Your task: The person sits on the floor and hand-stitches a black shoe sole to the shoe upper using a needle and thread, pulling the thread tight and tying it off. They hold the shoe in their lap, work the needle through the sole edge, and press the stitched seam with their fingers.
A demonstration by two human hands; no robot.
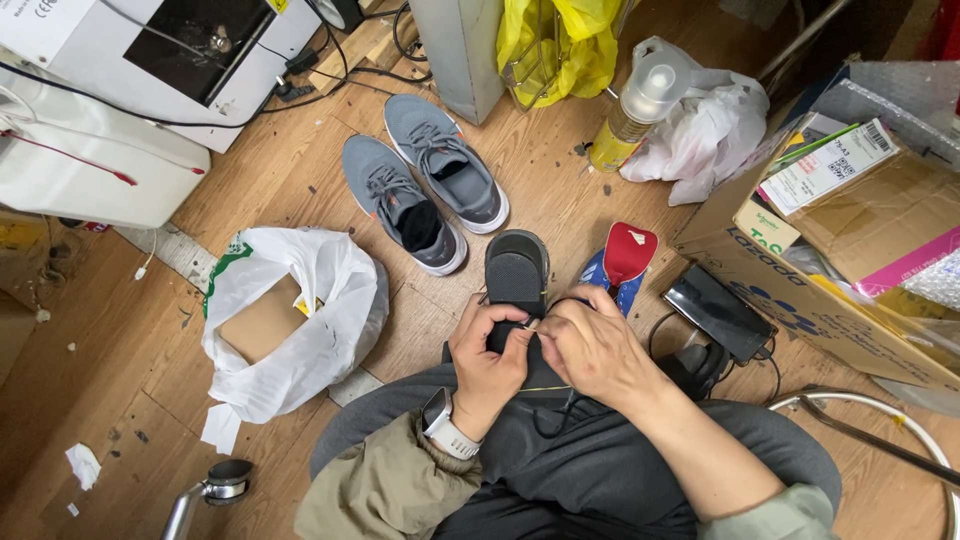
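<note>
Nearest, on the lap: a dark shoe (517,275), sole up, toe pointing away. Left hand (487,355) is clamped round its heel end; right hand (592,348) pinches a thin yellowish thread (545,388) at the same spot. Judged light, with a flexible upper and firmer sole; the heel is the steadiest hold, and the thread looks slippery and easily lost. Beyond, on the floor: a red-and-blue insole (625,255), grey shoes (425,185), a white bag (300,320), a spray bottle (635,110).

Cluttered home workshop or storeroom, worn wooden floor (270,190); white machine casings (120,60), trailing cables (330,80), open cardboard box (850,270), plastic bags (300,330), loose grey shoes (425,185) crowd it.
</note>
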